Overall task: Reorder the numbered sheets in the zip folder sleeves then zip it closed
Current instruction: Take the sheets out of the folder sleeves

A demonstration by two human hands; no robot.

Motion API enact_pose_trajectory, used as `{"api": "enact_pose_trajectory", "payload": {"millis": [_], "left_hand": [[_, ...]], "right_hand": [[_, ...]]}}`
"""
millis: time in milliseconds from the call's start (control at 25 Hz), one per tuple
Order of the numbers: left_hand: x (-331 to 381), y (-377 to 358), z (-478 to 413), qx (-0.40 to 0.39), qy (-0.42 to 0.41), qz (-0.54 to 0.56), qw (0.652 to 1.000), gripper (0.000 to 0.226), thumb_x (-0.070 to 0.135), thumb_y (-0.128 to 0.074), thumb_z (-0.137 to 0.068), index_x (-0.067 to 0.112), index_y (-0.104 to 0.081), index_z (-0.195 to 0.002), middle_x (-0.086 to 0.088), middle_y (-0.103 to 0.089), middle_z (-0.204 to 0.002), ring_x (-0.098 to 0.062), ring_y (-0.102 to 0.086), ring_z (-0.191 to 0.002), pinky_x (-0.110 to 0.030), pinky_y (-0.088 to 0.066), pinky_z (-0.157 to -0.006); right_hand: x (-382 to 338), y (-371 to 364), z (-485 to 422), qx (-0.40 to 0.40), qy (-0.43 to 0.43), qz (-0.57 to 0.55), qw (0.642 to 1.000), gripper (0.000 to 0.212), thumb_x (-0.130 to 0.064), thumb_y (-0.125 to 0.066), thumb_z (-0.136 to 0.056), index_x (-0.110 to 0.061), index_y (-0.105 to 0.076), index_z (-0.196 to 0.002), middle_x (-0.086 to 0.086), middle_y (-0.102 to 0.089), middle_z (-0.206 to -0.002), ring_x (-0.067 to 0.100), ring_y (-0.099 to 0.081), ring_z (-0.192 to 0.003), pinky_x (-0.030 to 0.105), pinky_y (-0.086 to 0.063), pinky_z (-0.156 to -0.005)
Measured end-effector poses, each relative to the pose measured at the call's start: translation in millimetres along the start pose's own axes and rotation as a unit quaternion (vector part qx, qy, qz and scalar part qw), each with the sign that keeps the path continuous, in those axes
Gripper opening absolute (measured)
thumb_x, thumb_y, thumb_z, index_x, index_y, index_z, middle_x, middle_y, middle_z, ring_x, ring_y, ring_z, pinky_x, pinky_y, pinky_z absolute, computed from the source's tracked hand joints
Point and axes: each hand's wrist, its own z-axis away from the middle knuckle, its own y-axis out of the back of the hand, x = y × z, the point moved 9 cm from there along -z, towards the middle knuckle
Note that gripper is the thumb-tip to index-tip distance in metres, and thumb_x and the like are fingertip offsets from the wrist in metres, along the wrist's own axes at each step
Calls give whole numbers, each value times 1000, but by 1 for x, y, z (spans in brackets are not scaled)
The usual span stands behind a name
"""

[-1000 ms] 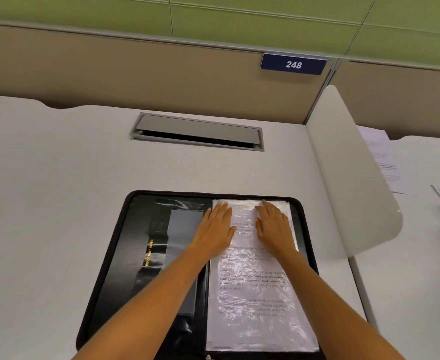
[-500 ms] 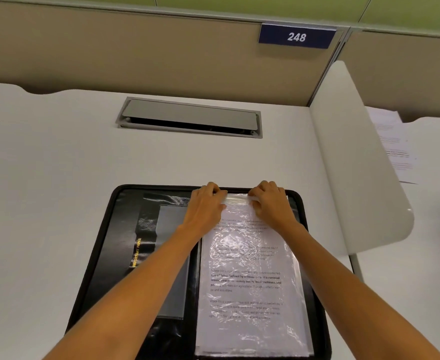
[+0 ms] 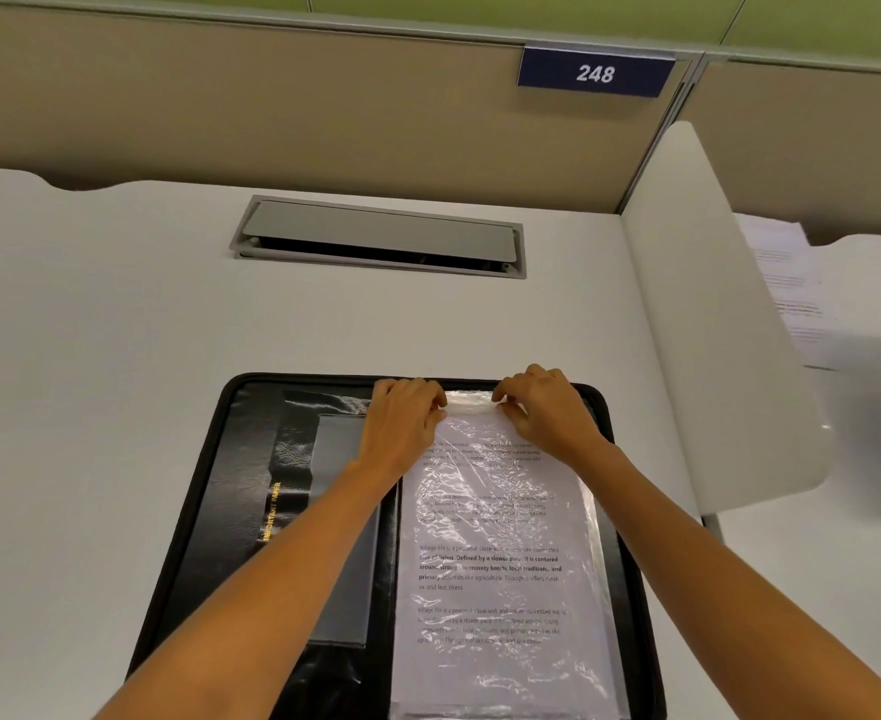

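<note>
A black zip folder [image 3: 209,491] lies open on the white desk. Its right half carries a crinkled clear plastic sleeve [image 3: 500,589] with a printed sheet inside; the text shows through. My left hand [image 3: 402,423] and my right hand [image 3: 542,407] both pinch the sleeve's top edge, fingers curled, a narrow gap between them. The folder's left half shows a grey pocket [image 3: 339,537] and a gold-lettered strip. No sheet numbers can be read.
A grey cable hatch [image 3: 381,236] is set in the desk behind the folder. A white curved divider [image 3: 708,324] stands on the right, with printed papers [image 3: 791,293] on the neighbouring desk. Another person's hand shows at the far right edge.
Both hands slid from lying flat on the sheet's upper part up to the sleeve's top edge and curled their fingers onto it. The camera tilted slightly.
</note>
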Motion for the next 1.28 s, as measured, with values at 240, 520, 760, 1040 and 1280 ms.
{"api": "enact_pose_trajectory", "payload": {"millis": [240,520,760,1040,1280], "left_hand": [[5,1,8,9,-41,-24,999,3,25,-71,-84,26,-69,-86,12,-69,-85,-15,-60,-89,-33,-36,-89],[7,-5,19,-11,-61,-45,997,13,24,-64,-87,24,-67,-100,7,-69,-96,-14,-56,-109,-33,-33,-98],[1,-8,20,-23,-54,-36,998,9,23,-64,-88,24,-64,-97,8,-68,-108,-14,-54,-114,-34,-30,-101],[3,-2,20,-5,-65,-31,997,10,20,-71,-83,26,-66,-89,8,-67,-119,-16,-58,-110,-38,-38,-96],[-1,-5,18,-17,-53,-21,998,9,22,-70,-85,29,-67,-91,4,-63,-125,-19,-55,-116,-41,-37,-98]], "right_hand": [[2,-2,-9,-48,-14,-10,999,30,-39,-53,-95,-18,-73,-94,0,-71,-86,21,-55,-89,35,-39,-79],[-21,-9,-31,-132,-12,-23,991,19,-31,-59,-90,-25,-74,-102,1,-62,-100,20,-48,-104,30,-35,-81],[-23,-35,-28,-220,-37,43,974,23,-37,-68,-84,-22,-67,-103,-2,-63,-105,19,-47,-108,32,-38,-85],[-11,-38,-34,-226,-63,-1,972,13,-32,-70,-84,-21,-69,-89,0,-63,-96,19,-46,-103,30,-37,-78],[3,-25,-49,-215,-78,-36,973,17,-30,-69,-86,-16,-71,-96,-4,-58,-92,17,-49,-98,36,-46,-89]]}}
